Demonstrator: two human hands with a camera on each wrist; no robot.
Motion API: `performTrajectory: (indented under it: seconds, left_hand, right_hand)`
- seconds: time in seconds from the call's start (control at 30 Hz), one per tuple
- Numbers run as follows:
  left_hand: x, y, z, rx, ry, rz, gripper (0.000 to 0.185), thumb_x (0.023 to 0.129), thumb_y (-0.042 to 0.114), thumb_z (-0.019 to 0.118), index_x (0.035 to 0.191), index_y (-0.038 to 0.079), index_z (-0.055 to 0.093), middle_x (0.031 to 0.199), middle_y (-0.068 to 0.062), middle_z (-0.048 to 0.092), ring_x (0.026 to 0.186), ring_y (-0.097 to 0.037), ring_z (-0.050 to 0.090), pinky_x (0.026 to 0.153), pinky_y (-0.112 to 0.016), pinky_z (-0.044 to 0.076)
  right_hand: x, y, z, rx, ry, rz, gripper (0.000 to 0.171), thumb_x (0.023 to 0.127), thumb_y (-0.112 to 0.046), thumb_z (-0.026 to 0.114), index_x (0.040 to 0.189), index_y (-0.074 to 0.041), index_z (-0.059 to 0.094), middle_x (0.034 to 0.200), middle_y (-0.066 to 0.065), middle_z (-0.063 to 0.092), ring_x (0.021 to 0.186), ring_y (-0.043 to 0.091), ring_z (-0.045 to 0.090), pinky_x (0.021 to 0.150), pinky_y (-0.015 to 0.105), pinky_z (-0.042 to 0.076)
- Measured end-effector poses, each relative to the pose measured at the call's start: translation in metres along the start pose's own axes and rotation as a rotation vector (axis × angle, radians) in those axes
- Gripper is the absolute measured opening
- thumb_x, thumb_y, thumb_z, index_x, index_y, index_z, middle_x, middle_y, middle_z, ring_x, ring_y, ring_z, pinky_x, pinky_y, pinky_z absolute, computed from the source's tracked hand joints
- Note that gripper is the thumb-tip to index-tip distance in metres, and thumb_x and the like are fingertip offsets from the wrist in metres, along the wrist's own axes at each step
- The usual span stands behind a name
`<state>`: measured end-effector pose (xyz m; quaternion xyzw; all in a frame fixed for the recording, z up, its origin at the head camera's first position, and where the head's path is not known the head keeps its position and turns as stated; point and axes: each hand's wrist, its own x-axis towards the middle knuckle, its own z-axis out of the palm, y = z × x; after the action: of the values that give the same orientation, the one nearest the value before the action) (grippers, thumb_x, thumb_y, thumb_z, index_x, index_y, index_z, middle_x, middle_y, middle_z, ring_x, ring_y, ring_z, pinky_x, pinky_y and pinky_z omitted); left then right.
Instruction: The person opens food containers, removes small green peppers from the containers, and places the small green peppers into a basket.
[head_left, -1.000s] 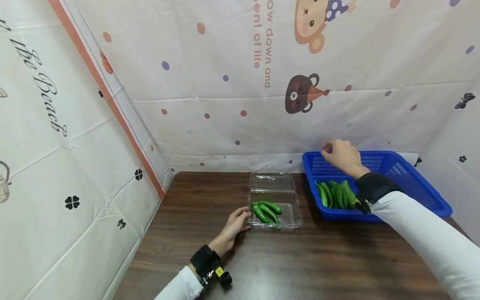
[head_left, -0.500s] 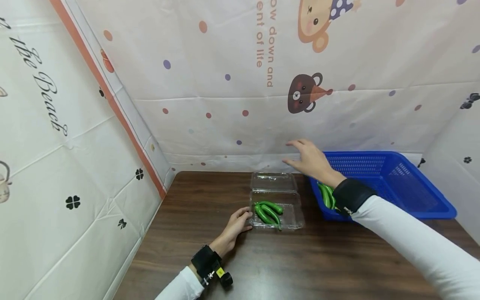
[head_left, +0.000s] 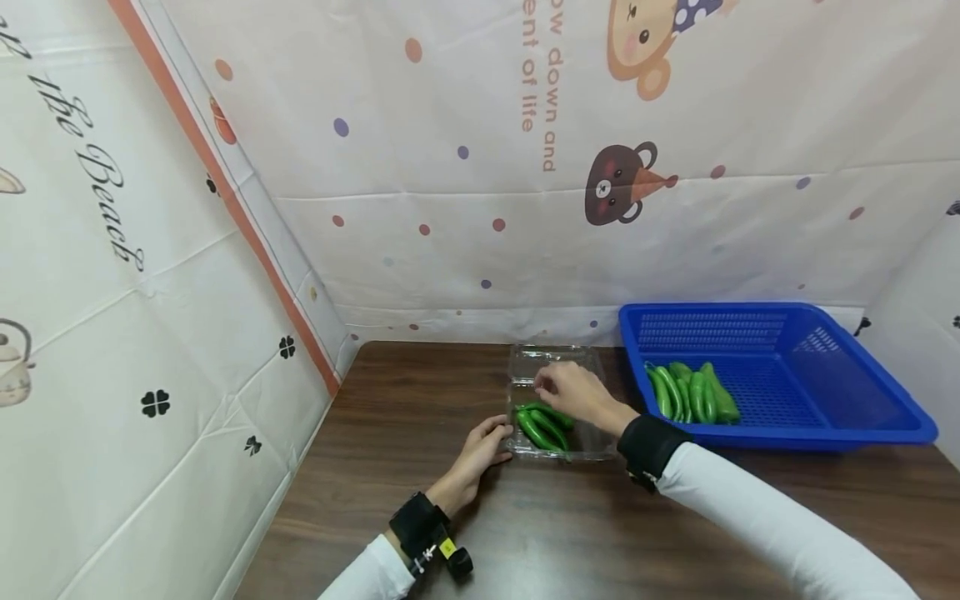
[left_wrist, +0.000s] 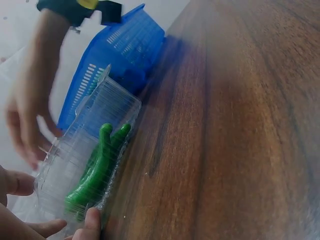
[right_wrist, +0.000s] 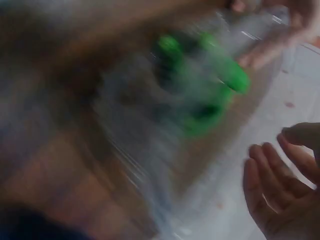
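The left hand (head_left: 480, 454) lies on the desk (head_left: 420, 400) with its fingers (head_left: 498, 431) gently bent, thumb and fingertips pressing the near-left corner of the clear plastic clamshell box (head_left: 585, 446); the left wrist view shows the thumb (left_wrist: 92, 222) against the box edge (left_wrist: 117, 107), steadying it rather than wrapping round it. The right hand (head_left: 573, 392) hovers over the box at about 1 o'clock from the left hand, fingers (head_left: 542, 382) loosely curved and released, gripping nothing that can be seen; the right wrist view is badly blurred but shows the fingers (right_wrist: 272, 175) spread and empty. Inside the box, directly below the right hand, lie a few green peppers (head_left: 543, 425), slanting from 10 toward 4 o'clock. The box's open lid (head_left: 528, 358) lies flat at 12 o'clock from the tray half. At 3 o'clock from the box, just apart from it, stands a blue plastic basket (head_left: 825, 321) with a bunch of green peppers (head_left: 693, 396) gathered in its left end. A patterned white cloth (head_left: 450, 208) hangs behind and to the left of the desk.
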<state>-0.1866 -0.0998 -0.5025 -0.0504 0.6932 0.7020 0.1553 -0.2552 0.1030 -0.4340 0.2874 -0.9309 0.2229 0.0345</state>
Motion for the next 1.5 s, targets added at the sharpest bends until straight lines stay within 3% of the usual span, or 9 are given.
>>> performTrajectory:
  seconds: [0.2, 0.47, 0.97, 1.27, 1.37, 1.5]
  left_hand:
    - [0.001, 0.001, 0.003, -0.004, -0.003, 0.015, 0.051, 0.102, 0.022, 0.054, 0.146, -0.003, 0.049, 0.155, -0.023, 0.043, 0.140, -0.037, 0.048, 0.101, -0.042, 0.059]
    - [0.000, -0.001, 0.001, 0.000, 0.002, -0.002, 0.051, 0.103, 0.022, 0.054, 0.148, -0.001, 0.048, 0.158, -0.024, 0.040, 0.144, -0.040, 0.043, 0.102, -0.042, 0.059]
    - [-0.003, -0.001, -0.001, 0.011, 0.000, -0.009, 0.051, 0.103, 0.022, 0.053, 0.149, 0.000, 0.047, 0.157, -0.023, 0.041, 0.141, -0.039, 0.046, 0.101, -0.040, 0.059]
    - [-0.004, -0.001, -0.001, 0.009, -0.016, -0.002, 0.051, 0.104, 0.022, 0.052, 0.149, 0.000, 0.046, 0.157, -0.024, 0.041, 0.143, -0.041, 0.044, 0.104, -0.041, 0.058]
    - [-0.004, -0.002, -0.001, 0.009, -0.015, 0.001, 0.050, 0.104, 0.022, 0.052, 0.149, -0.001, 0.047, 0.156, -0.024, 0.042, 0.142, -0.040, 0.045, 0.103, -0.041, 0.058]
    - [-0.003, -0.002, -0.001, 0.006, -0.012, 0.003, 0.050, 0.103, 0.022, 0.052, 0.148, -0.001, 0.048, 0.155, -0.023, 0.044, 0.141, -0.038, 0.047, 0.103, -0.041, 0.059]
  right_hand:
    - [-0.009, 0.012, 0.022, -0.022, -0.086, 0.035, 0.019, 0.090, -0.004, 0.073, 0.109, -0.004, 0.076, 0.101, 0.012, 0.076, 0.086, 0.024, 0.072, 0.069, 0.039, 0.062]
    - [-0.014, 0.019, 0.033, -0.040, -0.134, 0.068, 0.022, 0.085, -0.001, 0.075, 0.105, -0.006, 0.077, 0.100, 0.010, 0.076, 0.088, 0.025, 0.073, 0.068, 0.040, 0.062]
    - [-0.014, 0.018, 0.030, -0.015, -0.095, 0.109, 0.022, 0.080, -0.001, 0.077, 0.102, -0.005, 0.076, 0.088, 0.006, 0.073, 0.078, 0.018, 0.068, 0.061, 0.033, 0.058]
    - [-0.005, 0.012, -0.001, 0.072, -0.087, 0.150, 0.024, 0.085, -0.004, 0.078, 0.109, -0.005, 0.072, 0.092, 0.008, 0.072, 0.077, 0.017, 0.067, 0.063, 0.032, 0.058]
    - [-0.003, 0.007, -0.018, 0.093, -0.074, 0.132, 0.029, 0.087, -0.003, 0.076, 0.115, -0.003, 0.070, 0.097, 0.012, 0.074, 0.084, 0.021, 0.071, 0.066, 0.032, 0.060]
    - [0.005, 0.003, -0.051, 0.209, -0.046, 0.111, 0.040, 0.088, 0.000, 0.072, 0.127, 0.003, 0.064, 0.105, 0.022, 0.074, 0.089, 0.028, 0.073, 0.065, 0.031, 0.064]
